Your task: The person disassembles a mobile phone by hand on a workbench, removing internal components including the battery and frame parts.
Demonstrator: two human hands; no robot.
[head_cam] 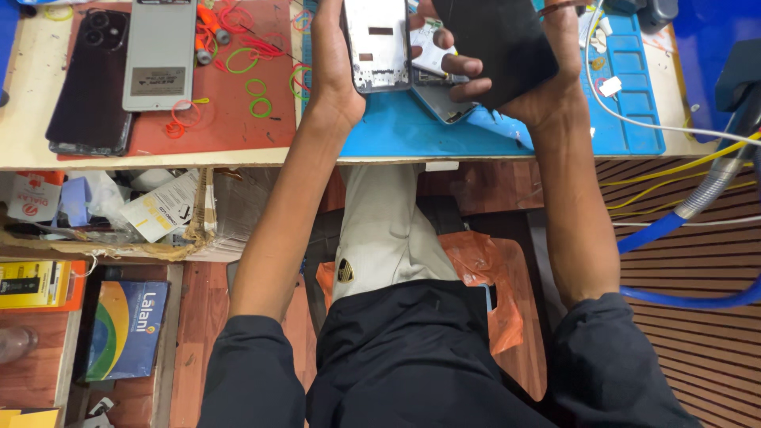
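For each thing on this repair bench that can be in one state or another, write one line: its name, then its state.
Left hand: gripping the phone frame.
Phone frame: stripped open, held upright.
Right hand: holding the black panel.
Black panel: detached, tilted.
Dark phone: lying back-up on the red mat.
Grey back cover: removed, lying flat.
Rubber bands: loose, scattered.
Blue mat: laid flat on the bench.

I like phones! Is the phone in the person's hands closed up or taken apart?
Taken apart. The left hand holds a bare phone frame with its inside showing; the right hand holds a separate dark panel.
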